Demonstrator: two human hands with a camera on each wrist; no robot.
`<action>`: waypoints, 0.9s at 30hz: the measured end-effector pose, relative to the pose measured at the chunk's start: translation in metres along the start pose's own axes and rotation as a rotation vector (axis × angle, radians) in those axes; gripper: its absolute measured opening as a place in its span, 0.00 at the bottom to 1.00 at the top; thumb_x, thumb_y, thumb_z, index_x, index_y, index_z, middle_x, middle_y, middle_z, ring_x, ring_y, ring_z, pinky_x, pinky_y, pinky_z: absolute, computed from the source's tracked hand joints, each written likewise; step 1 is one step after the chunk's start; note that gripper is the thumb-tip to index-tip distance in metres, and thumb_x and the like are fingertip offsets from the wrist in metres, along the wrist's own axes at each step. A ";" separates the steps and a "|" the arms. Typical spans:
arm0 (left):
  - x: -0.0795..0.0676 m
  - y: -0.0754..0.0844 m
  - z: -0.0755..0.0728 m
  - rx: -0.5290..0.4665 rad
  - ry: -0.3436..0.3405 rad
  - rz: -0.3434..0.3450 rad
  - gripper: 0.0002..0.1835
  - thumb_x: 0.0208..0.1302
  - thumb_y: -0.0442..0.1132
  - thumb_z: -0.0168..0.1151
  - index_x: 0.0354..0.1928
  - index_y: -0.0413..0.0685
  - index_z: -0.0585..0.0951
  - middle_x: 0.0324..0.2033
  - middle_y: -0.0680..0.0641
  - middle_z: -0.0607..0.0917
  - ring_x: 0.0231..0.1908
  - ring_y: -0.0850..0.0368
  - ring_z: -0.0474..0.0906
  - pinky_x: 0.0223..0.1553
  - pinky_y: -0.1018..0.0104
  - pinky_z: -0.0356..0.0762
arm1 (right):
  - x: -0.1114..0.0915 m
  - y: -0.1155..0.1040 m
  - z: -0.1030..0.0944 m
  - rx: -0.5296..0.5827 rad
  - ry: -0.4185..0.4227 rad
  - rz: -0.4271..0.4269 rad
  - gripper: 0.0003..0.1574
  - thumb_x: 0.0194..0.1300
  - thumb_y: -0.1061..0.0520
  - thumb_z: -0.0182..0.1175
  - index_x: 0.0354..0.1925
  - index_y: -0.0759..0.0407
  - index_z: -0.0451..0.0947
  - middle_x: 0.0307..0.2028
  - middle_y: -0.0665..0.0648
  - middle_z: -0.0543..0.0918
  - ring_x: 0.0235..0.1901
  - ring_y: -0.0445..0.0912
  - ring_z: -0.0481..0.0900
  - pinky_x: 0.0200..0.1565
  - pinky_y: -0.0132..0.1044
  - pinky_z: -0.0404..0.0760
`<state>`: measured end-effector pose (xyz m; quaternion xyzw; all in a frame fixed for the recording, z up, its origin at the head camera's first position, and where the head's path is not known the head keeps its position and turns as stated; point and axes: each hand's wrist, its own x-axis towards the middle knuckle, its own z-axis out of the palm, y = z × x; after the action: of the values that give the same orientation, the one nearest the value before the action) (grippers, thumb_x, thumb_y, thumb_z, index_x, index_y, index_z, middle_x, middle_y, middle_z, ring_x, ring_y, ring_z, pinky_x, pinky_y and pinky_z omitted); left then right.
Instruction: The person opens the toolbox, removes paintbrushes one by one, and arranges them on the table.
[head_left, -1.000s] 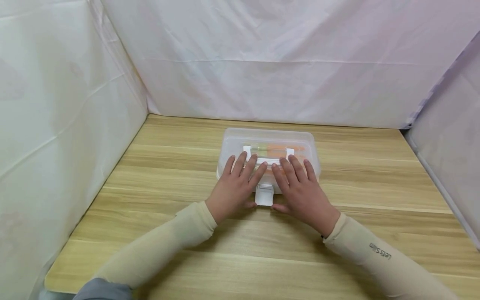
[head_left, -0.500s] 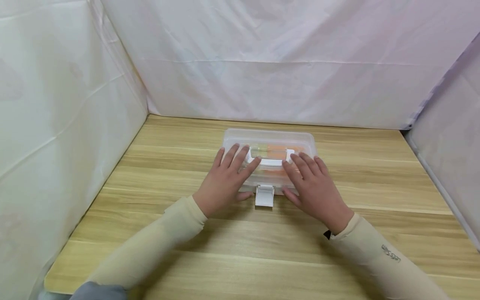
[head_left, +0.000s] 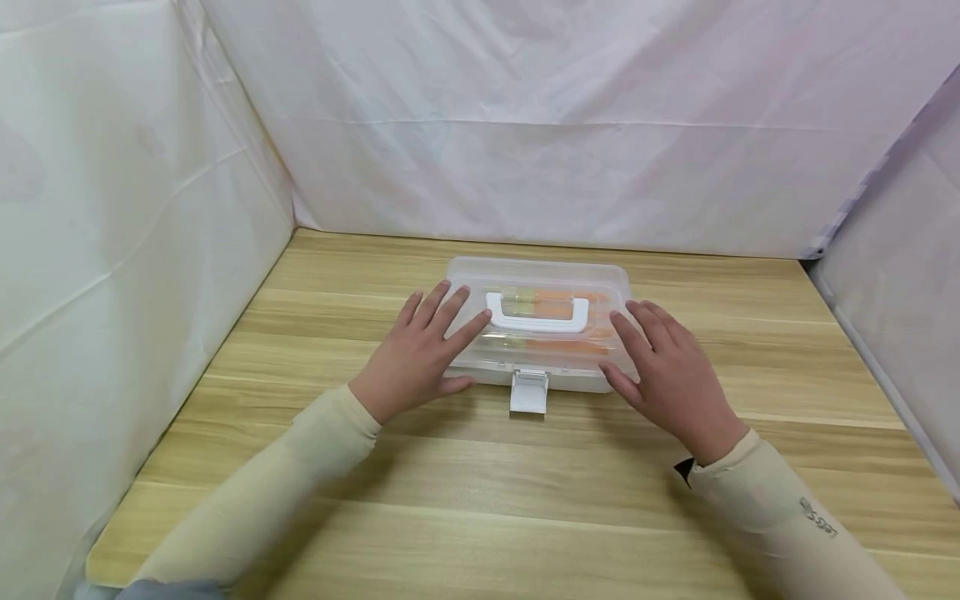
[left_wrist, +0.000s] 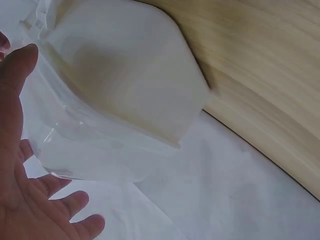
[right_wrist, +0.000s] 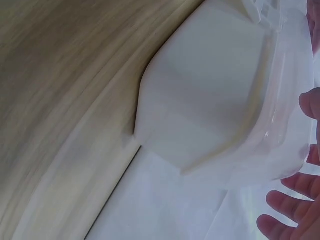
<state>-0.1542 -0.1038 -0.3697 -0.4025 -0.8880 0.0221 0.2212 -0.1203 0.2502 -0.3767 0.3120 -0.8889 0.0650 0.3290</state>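
A translucent plastic storage box (head_left: 540, 362) with its lid down rests toward the back of the wooden table. On the lid lies a white carry handle (head_left: 537, 324), folded flat. At the front, a white latch (head_left: 529, 393) sticks outward, away from the box wall. Orange and yellow-green items (head_left: 562, 344) show dimly through the lid. My left hand (head_left: 412, 358) is spread at the box's left front corner, its index fingertip overlapping the lid in the head view. The right hand (head_left: 671, 371) hovers at the right side, fingers loosely extended. Neither hand grips anything.
White cloth walls (head_left: 570, 125) enclose the wooden table (head_left: 480, 500) at the back and both sides. The box's far edge sits close to the back cloth. A small black piece (head_left: 684, 471) pokes out at the right sleeve cuff.
Both hands have moved apart from the middle of the lid, left hand to the left and right hand to the right, uncovering the handle. The box and its latch have stayed in place.
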 end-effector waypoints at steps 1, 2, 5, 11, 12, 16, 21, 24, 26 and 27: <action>-0.001 -0.001 0.001 0.003 -0.008 0.000 0.49 0.54 0.66 0.69 0.73 0.53 0.64 0.71 0.35 0.62 0.71 0.33 0.54 0.62 0.39 0.64 | -0.001 0.001 0.000 0.001 -0.007 0.005 0.42 0.76 0.36 0.39 0.61 0.70 0.72 0.57 0.73 0.75 0.57 0.68 0.73 0.49 0.64 0.76; -0.002 -0.001 0.002 0.004 -0.017 0.003 0.49 0.54 0.65 0.69 0.73 0.52 0.64 0.71 0.35 0.62 0.71 0.33 0.54 0.61 0.40 0.67 | -0.001 0.002 0.000 0.002 -0.012 0.008 0.42 0.76 0.35 0.39 0.62 0.70 0.72 0.57 0.73 0.75 0.57 0.68 0.73 0.49 0.64 0.76; -0.003 0.001 0.006 -0.001 -0.034 0.012 0.48 0.56 0.64 0.68 0.73 0.48 0.64 0.70 0.32 0.62 0.70 0.31 0.55 0.57 0.43 0.73 | -0.003 0.003 0.002 0.009 -0.031 0.011 0.42 0.76 0.35 0.39 0.62 0.70 0.71 0.58 0.74 0.75 0.57 0.68 0.72 0.49 0.64 0.76; 0.000 0.007 0.008 -0.007 -0.022 0.048 0.48 0.56 0.61 0.69 0.72 0.44 0.64 0.69 0.32 0.64 0.71 0.32 0.55 0.59 0.46 0.72 | -0.004 0.002 0.010 0.034 -0.066 -0.015 0.40 0.76 0.37 0.39 0.62 0.70 0.71 0.59 0.74 0.73 0.58 0.69 0.71 0.52 0.60 0.76; 0.001 0.009 0.007 -0.005 -0.019 0.054 0.48 0.57 0.61 0.69 0.72 0.44 0.64 0.69 0.32 0.65 0.71 0.33 0.55 0.59 0.47 0.72 | -0.004 0.002 0.010 0.035 -0.064 -0.018 0.40 0.77 0.38 0.39 0.62 0.70 0.71 0.59 0.74 0.73 0.58 0.69 0.70 0.52 0.59 0.76; 0.003 0.013 0.005 -0.003 -0.032 0.064 0.47 0.58 0.60 0.67 0.72 0.43 0.63 0.70 0.33 0.64 0.72 0.35 0.55 0.57 0.45 0.73 | -0.005 0.000 0.011 0.034 -0.057 -0.011 0.39 0.77 0.38 0.39 0.61 0.70 0.72 0.59 0.73 0.73 0.58 0.69 0.70 0.49 0.58 0.79; 0.004 0.014 0.007 -0.019 -0.021 0.066 0.44 0.60 0.59 0.66 0.72 0.44 0.64 0.70 0.36 0.64 0.71 0.36 0.55 0.55 0.43 0.73 | -0.004 0.000 0.012 0.044 -0.056 -0.014 0.39 0.77 0.39 0.39 0.61 0.71 0.72 0.58 0.73 0.73 0.59 0.69 0.70 0.48 0.59 0.79; 0.005 0.014 0.008 -0.034 -0.001 0.075 0.42 0.61 0.57 0.66 0.72 0.46 0.65 0.70 0.38 0.65 0.71 0.36 0.56 0.54 0.41 0.73 | -0.004 0.000 0.012 0.049 -0.044 -0.025 0.38 0.78 0.39 0.38 0.60 0.71 0.72 0.58 0.73 0.74 0.59 0.70 0.70 0.50 0.59 0.78; 0.005 0.015 0.008 -0.039 0.011 0.079 0.40 0.61 0.56 0.66 0.72 0.48 0.66 0.69 0.39 0.67 0.71 0.36 0.57 0.54 0.40 0.74 | -0.003 0.000 0.012 0.049 -0.040 -0.032 0.38 0.79 0.40 0.38 0.59 0.72 0.72 0.57 0.74 0.74 0.59 0.70 0.70 0.53 0.59 0.76; 0.005 0.015 0.008 -0.041 0.016 0.082 0.39 0.61 0.56 0.66 0.71 0.49 0.66 0.69 0.39 0.67 0.71 0.36 0.57 0.54 0.39 0.74 | -0.004 0.000 0.012 0.047 -0.040 -0.035 0.38 0.79 0.40 0.38 0.59 0.72 0.72 0.57 0.74 0.74 0.59 0.70 0.70 0.54 0.59 0.76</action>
<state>-0.1497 -0.0889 -0.3784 -0.4429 -0.8694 0.0099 0.2190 -0.1247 0.2479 -0.3884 0.3362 -0.8881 0.0738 0.3048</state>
